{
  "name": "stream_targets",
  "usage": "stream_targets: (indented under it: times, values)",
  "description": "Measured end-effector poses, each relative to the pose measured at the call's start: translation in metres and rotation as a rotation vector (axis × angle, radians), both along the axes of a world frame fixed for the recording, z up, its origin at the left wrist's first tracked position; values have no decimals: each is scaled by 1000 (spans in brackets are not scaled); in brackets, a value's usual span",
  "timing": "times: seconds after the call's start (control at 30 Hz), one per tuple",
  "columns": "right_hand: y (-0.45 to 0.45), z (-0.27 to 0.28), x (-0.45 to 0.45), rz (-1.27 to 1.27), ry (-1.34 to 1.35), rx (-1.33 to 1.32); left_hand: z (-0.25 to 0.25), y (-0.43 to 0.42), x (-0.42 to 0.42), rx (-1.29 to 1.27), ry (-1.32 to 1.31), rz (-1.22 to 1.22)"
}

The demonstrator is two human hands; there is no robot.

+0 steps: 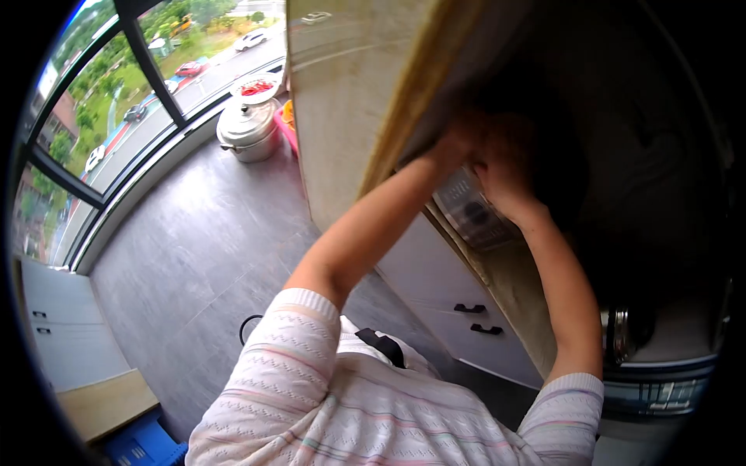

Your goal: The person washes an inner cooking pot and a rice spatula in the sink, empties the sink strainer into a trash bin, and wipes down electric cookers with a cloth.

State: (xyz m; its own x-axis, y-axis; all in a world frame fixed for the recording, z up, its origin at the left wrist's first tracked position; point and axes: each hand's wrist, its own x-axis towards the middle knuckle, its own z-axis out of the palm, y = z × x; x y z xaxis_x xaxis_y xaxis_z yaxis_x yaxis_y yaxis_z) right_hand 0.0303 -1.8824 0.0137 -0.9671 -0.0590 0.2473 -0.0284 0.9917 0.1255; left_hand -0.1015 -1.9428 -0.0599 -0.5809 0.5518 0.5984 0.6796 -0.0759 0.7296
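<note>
Both of my arms reach into a dark recess beside a tall cream panel. My left hand is deep in the shadow, and its fingers are too dark to make out. Close beside it, my right hand has curled fingers; whatever they hold is lost in the dark. Just below the hands, a clear or greyish pack with printed markings rests on the counter. Whether either hand touches this pack, I cannot tell.
Beneath the counter is a white cabinet with black handles. A shiny metal pot stands at right. By the window are a lidded silver pot, a plate of red food and a pink container. A blue crate sits lower left.
</note>
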Motion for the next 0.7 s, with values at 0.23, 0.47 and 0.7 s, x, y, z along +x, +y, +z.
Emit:
stream_targets:
  times: [0.23,0.47,0.7]
  values:
    - [-23,-18,-34,-34,245,75,18,-14,20,285,-717,-151]
    - [-33,-46,-28,151,32,326,-11,-57,33,151,-390,78]
    - [-58,-93,-32,-8,-173,-351,-48,-103,45,-120,-313,-276]
